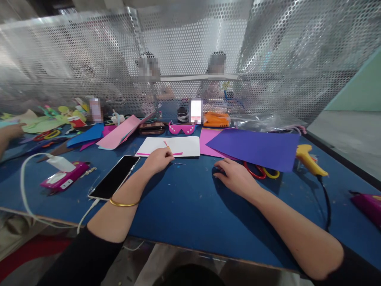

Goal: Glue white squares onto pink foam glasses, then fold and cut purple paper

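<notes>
My left hand (160, 159) rests at the front edge of a white sheet (189, 145). Its fingers are closed, and whatever they may hold is hidden. Thin pink strips (177, 153) lie on the sheet on both sides of that hand, and one short strip points up behind the fingers. A small thin scrap (179, 163) lies on the table just right of the fingertips. My right hand (233, 174) lies on the blue tabletop (184, 206), holding nothing, its thumb apart from its bent fingers. Behind it are a purple sheet (256, 147) and red-handled scissors (255, 171).
A phone (114, 178) on a cable lies left, near a magenta power strip (64, 176). Pink glasses (181, 128) sit behind the white sheet. A yellow glue gun (311, 159) stands right. Perforated metal screens (193, 39) close the back. Another person's hand (12, 133) is at far left.
</notes>
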A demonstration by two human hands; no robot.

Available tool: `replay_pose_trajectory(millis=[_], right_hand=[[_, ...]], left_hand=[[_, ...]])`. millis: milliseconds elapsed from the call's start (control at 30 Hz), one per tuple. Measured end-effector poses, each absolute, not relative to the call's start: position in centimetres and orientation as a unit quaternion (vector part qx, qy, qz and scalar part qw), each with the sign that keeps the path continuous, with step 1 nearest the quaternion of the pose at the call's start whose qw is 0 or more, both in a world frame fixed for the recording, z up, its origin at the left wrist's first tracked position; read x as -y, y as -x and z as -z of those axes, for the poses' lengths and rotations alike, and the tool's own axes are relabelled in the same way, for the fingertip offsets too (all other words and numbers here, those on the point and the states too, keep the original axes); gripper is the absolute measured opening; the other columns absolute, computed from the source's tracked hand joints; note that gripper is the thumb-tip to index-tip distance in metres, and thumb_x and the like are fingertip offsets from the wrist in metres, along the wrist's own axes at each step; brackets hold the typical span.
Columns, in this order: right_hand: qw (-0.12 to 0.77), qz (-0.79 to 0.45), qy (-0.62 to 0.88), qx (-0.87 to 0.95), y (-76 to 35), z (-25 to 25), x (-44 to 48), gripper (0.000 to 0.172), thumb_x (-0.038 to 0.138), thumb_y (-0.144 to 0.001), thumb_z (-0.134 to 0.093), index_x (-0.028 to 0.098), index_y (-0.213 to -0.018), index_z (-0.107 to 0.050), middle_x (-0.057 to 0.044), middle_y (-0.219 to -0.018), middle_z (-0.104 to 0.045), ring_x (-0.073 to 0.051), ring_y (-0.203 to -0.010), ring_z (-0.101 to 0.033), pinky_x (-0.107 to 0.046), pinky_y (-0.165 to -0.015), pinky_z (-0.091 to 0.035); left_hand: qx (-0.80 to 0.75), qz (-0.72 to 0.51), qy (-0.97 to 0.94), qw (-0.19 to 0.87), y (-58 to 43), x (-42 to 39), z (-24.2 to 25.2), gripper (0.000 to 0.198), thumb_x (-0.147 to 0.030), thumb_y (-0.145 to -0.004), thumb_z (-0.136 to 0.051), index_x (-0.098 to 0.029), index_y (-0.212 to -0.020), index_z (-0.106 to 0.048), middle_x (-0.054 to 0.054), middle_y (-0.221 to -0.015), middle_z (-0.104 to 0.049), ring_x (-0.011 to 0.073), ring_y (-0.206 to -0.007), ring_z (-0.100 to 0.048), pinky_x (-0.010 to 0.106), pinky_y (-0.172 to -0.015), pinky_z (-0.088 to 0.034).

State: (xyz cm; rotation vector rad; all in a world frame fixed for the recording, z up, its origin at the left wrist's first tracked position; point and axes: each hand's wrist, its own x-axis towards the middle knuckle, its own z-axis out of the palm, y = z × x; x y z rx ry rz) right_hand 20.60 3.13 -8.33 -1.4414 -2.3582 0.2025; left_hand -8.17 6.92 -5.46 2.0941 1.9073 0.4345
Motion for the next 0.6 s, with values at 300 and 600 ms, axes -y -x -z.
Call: replay_pose_trajectory(millis=[300,600], right_hand=[[0.181,-0.063,0.497,0.846,-20.78,8.55,-3.27,0.02,0.02,-0.087,-0.063,0.017,-0.106,-0.066,-0.01,-0.103,-0.067,-0.022,-0.088,-0.066,-0.036,-0.08,-0.05],[0.172,-0.046,0.488,0.855,-20.88,8.47,-3.16,0.021,0.022,-0.087,-0.064,0.015,-0.107,-0.067,-0.012,-0.104,-0.066,-0.026,-0.095,-0.065,-0.039,-0.084,-0.051]], left_hand=[[-0.624,-0.141,-0.743,0.195,7.63,-6.56,5.46,0.008,-0.024,-0.069,-0.062,-0.019,-0.07,-0.068,0.004,-0.066,-0.065,0.02,-0.067,-0.058,0.031,-0.063,-0.037],[-0.605,-0.132,-0.748,0.237,7.37,-6.42,5.18,0.012,-0.026,-0.071,-0.058,-0.018,-0.069,-0.068,0.004,-0.067,-0.065,0.0175,-0.064,-0.056,0.029,-0.061,-0.037]])
